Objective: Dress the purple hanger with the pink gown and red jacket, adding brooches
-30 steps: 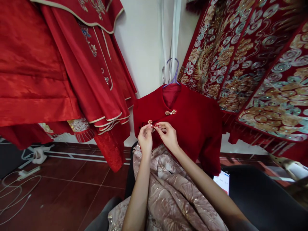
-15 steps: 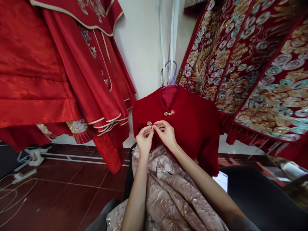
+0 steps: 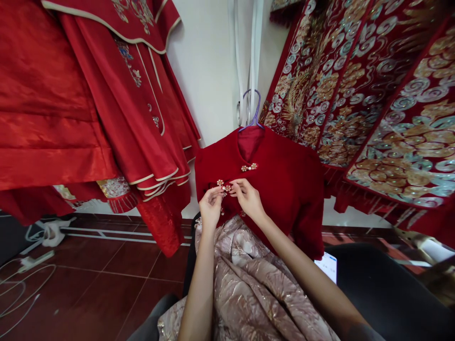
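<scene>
A red velvet jacket [image 3: 280, 184] hangs in front of me on a purple hanger [image 3: 255, 116]. A fastened jewelled flower clasp [image 3: 249, 167] sits at its collar opening. Lower on the front are a single jewelled flower button [image 3: 220, 182] and a second beaded flower button [image 3: 226, 189]. The fingertips of my left hand [image 3: 211, 204] pinch the left side of this second button. From the right, my right hand [image 3: 250, 201] holds its other side between thumb and forefinger. Small beads dangle beneath my fingers. Shiny brocade fabric [image 3: 249, 284] lies below, across my lap.
Red garments [image 3: 142, 118] hang at the left. Heavily embroidered panels [image 3: 355, 94] hang at the right. White poles [image 3: 254, 57] rise behind the hanger. A lit phone [image 3: 327, 266] lies by a black seat [image 3: 384, 289]. White cables [image 3: 28, 284] trail over the tiled floor.
My right fingers have drawn slightly right and apart from the left ones, so the second flower button shows between them. The jacket has barely moved.
</scene>
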{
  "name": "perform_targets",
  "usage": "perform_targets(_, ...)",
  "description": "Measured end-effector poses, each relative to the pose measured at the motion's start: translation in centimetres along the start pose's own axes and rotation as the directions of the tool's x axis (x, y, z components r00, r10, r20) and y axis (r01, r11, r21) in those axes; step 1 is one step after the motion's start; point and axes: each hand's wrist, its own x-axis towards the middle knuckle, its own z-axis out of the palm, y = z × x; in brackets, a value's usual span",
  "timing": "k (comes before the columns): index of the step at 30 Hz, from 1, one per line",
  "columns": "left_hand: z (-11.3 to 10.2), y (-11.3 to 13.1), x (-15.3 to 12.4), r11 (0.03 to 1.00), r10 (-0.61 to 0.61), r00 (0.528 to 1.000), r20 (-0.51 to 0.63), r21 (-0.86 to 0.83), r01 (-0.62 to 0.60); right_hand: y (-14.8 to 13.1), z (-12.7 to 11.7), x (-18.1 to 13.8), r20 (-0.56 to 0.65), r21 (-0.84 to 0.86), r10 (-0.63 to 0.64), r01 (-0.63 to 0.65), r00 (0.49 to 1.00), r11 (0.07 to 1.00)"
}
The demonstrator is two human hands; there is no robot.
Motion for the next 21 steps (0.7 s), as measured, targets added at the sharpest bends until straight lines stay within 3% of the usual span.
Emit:
perform_targets(4, -1.7, -0.2, -1.0, 0.990, -0.074, 0.987, 0.144, 0.127, 0.056, 0.4, -1.8, -3.1, 0.024, -0.080, 0.043, -0.041, 0.999, 0.996)
perform_targets(9, -4.0, 0.5, -2.2, 0.934, -0.246, 0.901, 0.358, 0.335, 0.122, 1.9, -3.1, -7.0, 0.078, -0.205, 0.132, -0.114, 0.988, 0.972)
perform_targets(12, -4.7, 1.0, -2.3, 0.907, -0.286, 0.885, 0.366, 0.401, 0.127, 2.8, -2.9, -7.7, 0.074, -0.164, 0.165, -0.151, 0.983, 0.975)
perform_targets(21, -4.9, -0.3, -2.3, 0.882, -0.223, 0.943, 0.245, 0.462, 0.089, 3.6, -2.1, -8.0, 0.051, -0.154, 0.164, -0.155, 0.985, 0.976)
